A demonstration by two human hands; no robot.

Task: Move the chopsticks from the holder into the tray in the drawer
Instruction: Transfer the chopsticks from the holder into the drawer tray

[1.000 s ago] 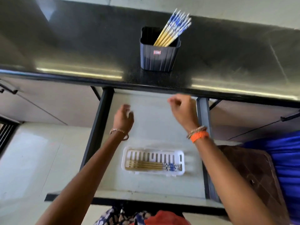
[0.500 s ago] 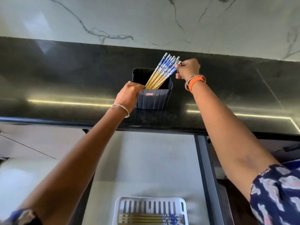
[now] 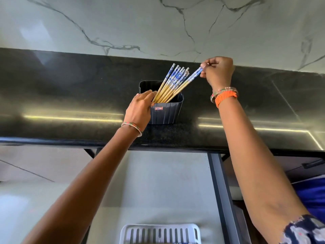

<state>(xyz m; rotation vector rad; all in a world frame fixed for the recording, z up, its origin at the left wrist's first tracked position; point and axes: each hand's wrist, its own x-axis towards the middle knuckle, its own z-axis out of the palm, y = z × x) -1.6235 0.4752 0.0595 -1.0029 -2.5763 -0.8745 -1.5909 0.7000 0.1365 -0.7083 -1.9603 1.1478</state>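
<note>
A dark ribbed holder (image 3: 167,111) stands on the black countertop (image 3: 70,95). Several chopsticks (image 3: 171,81) with blue-and-white tops and bamboo-coloured shafts lean out of it toward the right. My right hand (image 3: 219,73) pinches the patterned top of a chopstick (image 3: 189,81) that is drawn up and to the right, its lower end still in the holder. My left hand (image 3: 140,108) grips the holder's left rim and side. At the bottom edge, only the slotted far end of the white tray (image 3: 161,233) shows in the open drawer (image 3: 158,187).
A marble-patterned wall (image 3: 158,23) rises behind the counter. The drawer's dark right rail (image 3: 221,191) runs down beside my right arm. A cabinet handle (image 3: 311,163) shows at the right, and blue cloth (image 3: 313,196) lies below it.
My right hand has pulled away to the right, drawing a chopstick apart from the bundle. My left hand has stayed on the holder. The camera moved closer to the counter.
</note>
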